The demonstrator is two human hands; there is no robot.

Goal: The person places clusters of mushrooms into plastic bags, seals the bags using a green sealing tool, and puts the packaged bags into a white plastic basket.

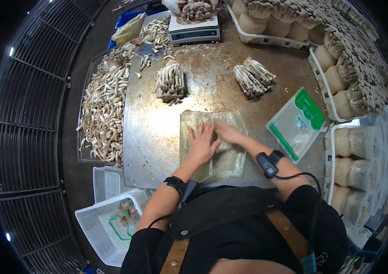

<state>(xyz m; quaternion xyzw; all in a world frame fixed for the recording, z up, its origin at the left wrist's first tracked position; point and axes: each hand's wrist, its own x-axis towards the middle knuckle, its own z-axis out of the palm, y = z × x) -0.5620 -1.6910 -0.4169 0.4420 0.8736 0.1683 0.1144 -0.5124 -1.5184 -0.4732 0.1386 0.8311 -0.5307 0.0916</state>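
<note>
On the metal table before me lie translucent plastic bags [230,161] in a stack. My left hand [201,142] rests flat on the left part of them, fingers a little spread. Beside it, my right hand [226,132] is blurred, its fingers at the middle of the bags; whether it pinches anything cannot be seen. Above my left hand sits a bunch of mushrooms [171,82] with thick pale stems. Another mushroom bunch [255,78] lies further right. A clear bag with green print [296,125] lies flat at the right, apart from my hands.
A scale [194,32] bearing mushrooms stands at the far edge, with a person's gloved hand [171,5] at it. Loose mushrooms [106,109] are heaped at the left. White crates [331,102] of bottled mushrooms line the right. A white basket [94,219] stands low at the left.
</note>
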